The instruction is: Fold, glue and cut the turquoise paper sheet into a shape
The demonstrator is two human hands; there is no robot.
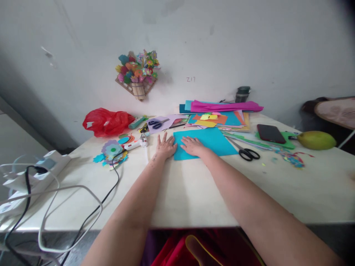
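Bright blue, flat rectangular sheet (215,143): lies on the white desk (191,195), its long axis going from left to right.
Right hand (193,146): the nearer one, flat upon the sheet's left part, fingers extended, grasping nothing.
Left hand (165,147): fingers spread, at the left edge, holding nothing; the sheet lies to its right.
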